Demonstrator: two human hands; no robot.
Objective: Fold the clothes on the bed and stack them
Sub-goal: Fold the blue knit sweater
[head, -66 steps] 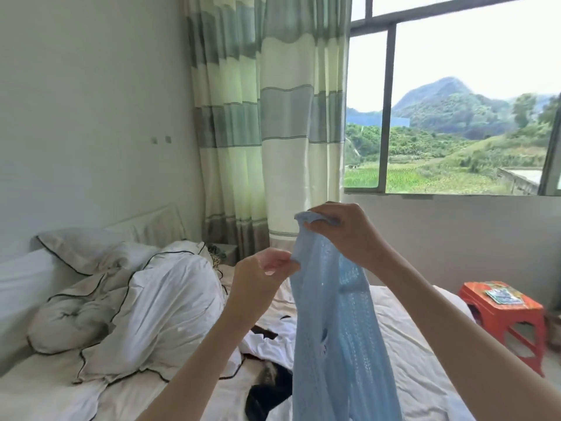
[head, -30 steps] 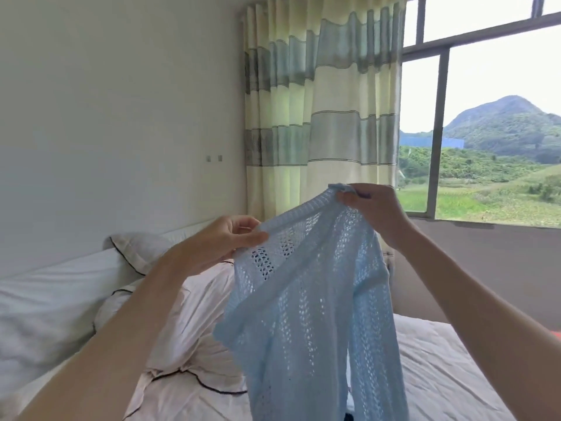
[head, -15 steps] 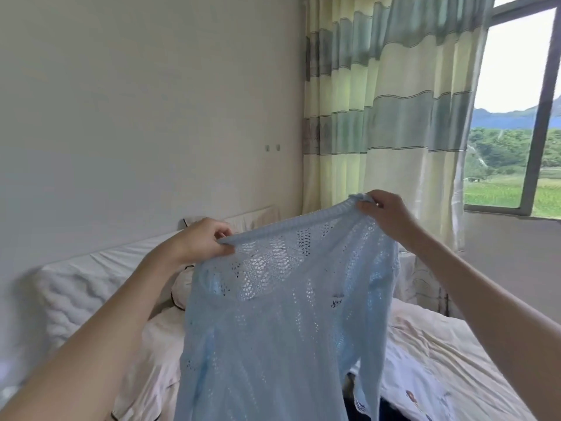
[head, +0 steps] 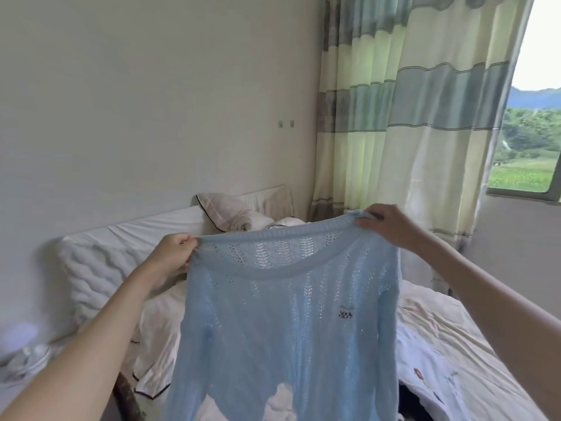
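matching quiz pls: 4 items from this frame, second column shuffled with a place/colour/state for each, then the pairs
Things:
1. sweater
2. curtain
3. pillow
4. left hand

Descriptions:
A. striped in pale yellow, white and grey-green, hanging beside the window
B. propped by the wall at the head of the bed
C. light blue open knit, held up spread by its shoulders
D. grips one shoulder of the knit

Pairs: 1-C, 2-A, 3-B, 4-D
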